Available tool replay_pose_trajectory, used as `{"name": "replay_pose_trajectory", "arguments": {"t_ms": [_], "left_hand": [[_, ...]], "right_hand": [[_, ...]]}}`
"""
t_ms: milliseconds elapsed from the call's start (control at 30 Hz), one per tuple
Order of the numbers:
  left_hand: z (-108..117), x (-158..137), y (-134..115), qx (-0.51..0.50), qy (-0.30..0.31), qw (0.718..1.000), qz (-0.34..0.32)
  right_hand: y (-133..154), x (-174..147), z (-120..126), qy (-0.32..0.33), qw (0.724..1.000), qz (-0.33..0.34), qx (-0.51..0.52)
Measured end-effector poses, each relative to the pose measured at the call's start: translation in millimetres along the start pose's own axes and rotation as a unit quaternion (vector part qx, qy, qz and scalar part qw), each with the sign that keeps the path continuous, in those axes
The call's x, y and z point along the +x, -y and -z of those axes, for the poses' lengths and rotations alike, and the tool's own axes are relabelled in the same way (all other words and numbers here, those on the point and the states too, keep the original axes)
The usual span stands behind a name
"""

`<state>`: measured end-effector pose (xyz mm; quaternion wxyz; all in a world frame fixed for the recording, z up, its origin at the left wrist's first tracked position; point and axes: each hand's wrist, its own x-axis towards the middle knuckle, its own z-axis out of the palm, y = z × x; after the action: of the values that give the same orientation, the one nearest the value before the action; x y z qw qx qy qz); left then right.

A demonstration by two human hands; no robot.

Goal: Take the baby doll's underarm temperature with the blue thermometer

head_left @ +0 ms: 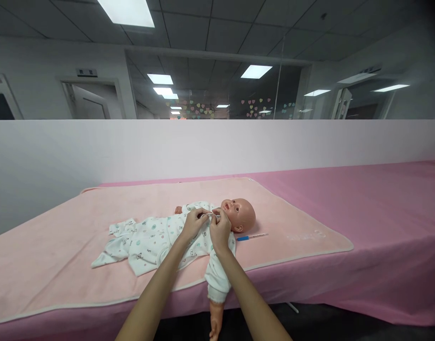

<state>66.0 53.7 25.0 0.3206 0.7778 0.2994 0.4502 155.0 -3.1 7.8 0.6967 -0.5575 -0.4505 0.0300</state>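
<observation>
A baby doll (246,214) lies on its back, head to the right, in a white patterned romper (151,239). At the romper's neckline, my left hand (195,222) and my right hand (220,229) are close together with fingers pinched. A thin white strip, which looks like the collar edge or a tie of the romper, runs between my fingertips. One doll arm hangs over the near table edge beside my right forearm; the other arm lies on the far side. Just right of my right hand, near the doll's head, rests a thermometer (253,237) with a blue end.
The doll lies on a peach blanket (71,246) with a pale border, spread over a pink cloth (380,227) that drapes down the table's front edge. A low white partition (217,147) stands behind the table. Beyond it are windows and doors.
</observation>
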Motion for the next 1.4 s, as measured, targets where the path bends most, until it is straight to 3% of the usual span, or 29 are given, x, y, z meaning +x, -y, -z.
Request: {"name": "replay_pose_trajectory", "arguments": {"t_ms": [300, 600, 867, 1167, 1400], "left_hand": [[-0.2, -0.2, 2.0, -0.022, -0.046, 0.999, 0.014], [0.4, 4.9, 9.0, -0.124, -0.034, 0.991, 0.047], [0.5, 4.0, 2.5, -0.118, -0.015, 0.992, 0.039], [1.3, 4.0, 7.7, -0.117, -0.006, 0.992, 0.045], [2.5, 2.0, 3.8, -0.129, 0.004, 0.99, 0.055]], "right_hand": [[-5.8, 1.5, -4.4, 0.019, 0.997, 0.042, -0.061], [-9.5, 1.5, -5.6, 0.038, 0.993, 0.054, -0.098], [-4.6, 1.8, -0.3, 0.049, 0.991, 0.048, -0.117], [-9.1, 1.9, 2.6, 0.082, 0.977, 0.093, -0.172], [-14.3, 1.4, 0.5, 0.065, 0.978, 0.106, -0.169]]}}
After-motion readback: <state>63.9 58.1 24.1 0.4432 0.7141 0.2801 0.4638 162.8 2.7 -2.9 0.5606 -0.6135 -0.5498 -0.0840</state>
